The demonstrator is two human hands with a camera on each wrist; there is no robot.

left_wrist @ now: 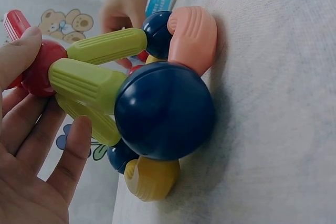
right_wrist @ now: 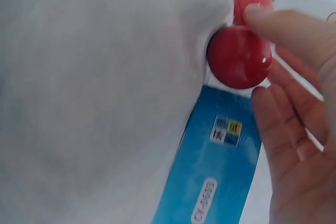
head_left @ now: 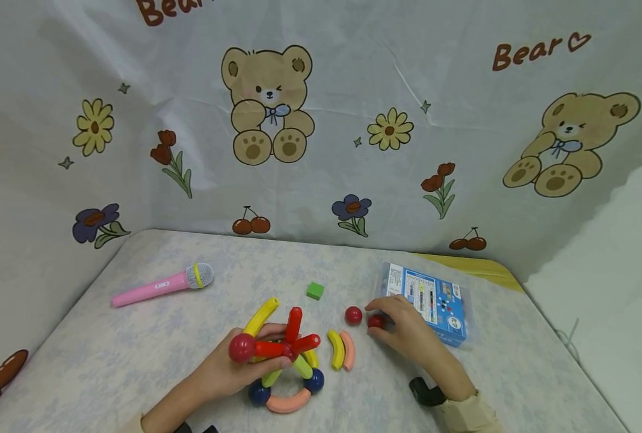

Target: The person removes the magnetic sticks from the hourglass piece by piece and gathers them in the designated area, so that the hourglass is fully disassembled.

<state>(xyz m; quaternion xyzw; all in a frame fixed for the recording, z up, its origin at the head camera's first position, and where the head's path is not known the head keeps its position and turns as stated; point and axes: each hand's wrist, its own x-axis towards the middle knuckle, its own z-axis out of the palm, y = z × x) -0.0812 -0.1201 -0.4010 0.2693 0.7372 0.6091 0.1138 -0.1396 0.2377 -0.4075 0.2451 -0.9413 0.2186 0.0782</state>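
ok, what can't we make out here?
Head: fine print on the blue-and-white rectangular box, too small.
Head: part of the multicoloured rod-and-ball plastic structure, covered by the left hand.
Head: whether the right hand grips the rightmost shiny red ball; the hand overlaps it.
Left wrist: part of the right hand, behind the structure.
Right wrist: rest of the box, beyond the bottom edge.

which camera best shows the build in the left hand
The head view: the build fits in frame, red sticks included, though the left hand covers part. The left wrist view shows three dark blue balls up close but crops the red end; the right wrist view shows none of it.
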